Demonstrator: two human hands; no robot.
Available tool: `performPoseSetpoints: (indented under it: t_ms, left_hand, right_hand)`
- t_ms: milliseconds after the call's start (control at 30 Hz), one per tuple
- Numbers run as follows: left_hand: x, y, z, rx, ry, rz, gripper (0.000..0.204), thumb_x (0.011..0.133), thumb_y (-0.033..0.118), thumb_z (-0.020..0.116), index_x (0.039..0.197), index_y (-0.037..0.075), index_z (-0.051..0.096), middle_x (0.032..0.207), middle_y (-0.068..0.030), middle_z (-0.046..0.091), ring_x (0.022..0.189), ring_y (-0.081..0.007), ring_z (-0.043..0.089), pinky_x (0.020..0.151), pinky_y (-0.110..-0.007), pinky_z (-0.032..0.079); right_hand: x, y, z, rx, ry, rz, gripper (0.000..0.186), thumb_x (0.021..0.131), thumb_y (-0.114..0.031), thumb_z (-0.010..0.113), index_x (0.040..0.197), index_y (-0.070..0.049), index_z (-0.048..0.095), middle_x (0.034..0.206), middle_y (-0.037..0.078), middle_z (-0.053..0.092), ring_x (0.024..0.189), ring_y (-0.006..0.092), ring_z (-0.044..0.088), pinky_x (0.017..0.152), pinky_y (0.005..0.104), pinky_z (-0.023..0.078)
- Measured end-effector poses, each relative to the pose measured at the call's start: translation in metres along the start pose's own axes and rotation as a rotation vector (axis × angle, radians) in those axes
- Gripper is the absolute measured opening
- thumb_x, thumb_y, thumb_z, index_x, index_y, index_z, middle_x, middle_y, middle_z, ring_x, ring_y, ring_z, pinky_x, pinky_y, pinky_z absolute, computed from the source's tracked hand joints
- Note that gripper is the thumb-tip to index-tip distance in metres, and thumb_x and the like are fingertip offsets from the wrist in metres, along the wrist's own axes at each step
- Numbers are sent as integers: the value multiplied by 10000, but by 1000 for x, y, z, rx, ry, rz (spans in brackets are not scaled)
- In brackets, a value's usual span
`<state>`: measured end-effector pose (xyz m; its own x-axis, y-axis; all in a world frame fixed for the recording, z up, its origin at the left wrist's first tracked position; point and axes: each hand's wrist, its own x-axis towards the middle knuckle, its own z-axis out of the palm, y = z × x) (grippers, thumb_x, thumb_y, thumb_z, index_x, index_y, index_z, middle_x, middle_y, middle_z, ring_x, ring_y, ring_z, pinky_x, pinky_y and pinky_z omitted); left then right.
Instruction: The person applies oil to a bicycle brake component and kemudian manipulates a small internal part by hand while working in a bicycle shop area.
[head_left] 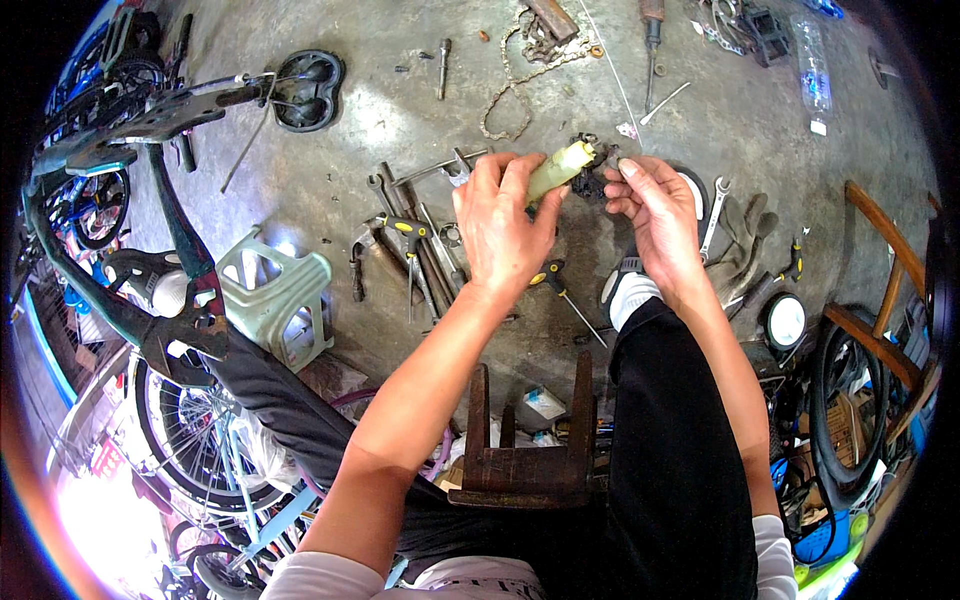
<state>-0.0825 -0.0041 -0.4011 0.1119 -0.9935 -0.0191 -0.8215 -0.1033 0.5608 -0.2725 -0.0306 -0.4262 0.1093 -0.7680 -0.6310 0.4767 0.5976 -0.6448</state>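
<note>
My left hand is closed around a pale yellow translucent bottle or tube, tilted with its top toward the upper right. Beside it my right hand pinches a dark, greasy small part, whose exact shape I cannot make out. Below and left of my hands lie several tools: a yellow-and-black T-handle wrench, spanners and metal bars. Another T-handle tool lies between my forearms. A spanner and grey gloves are to the right.
Bicycles and a metal frame stand at left, beside a pale green plastic stool. A wooden stool is between my legs. A chain, plastic bottle, wooden frame and tyre lie around.
</note>
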Motion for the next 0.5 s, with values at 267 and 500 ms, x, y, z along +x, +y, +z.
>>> performPoseSetpoints:
  t_ms: [267, 500]
  left_hand:
    - [0, 3, -1, 13, -13, 40, 386, 788, 225, 836, 1133, 118, 702, 1099, -83, 648, 1010, -284, 629, 864, -414, 440]
    - [3, 0, -2, 75, 32, -9, 393, 775, 220, 841, 1125, 115, 697, 1080, -68, 651, 1014, -279, 628, 866, -424, 437]
  right_hand:
    - [0, 0, -3, -12, 4, 4, 242, 976, -157, 702, 1105, 39, 643, 1013, 146, 725, 832, 173, 701, 704, 288, 578]
    - [2, 4, -5, -63, -11, -16, 221, 974, -165, 707, 1084, 20, 657, 1002, 129, 725, 833, 167, 696, 710, 289, 572]
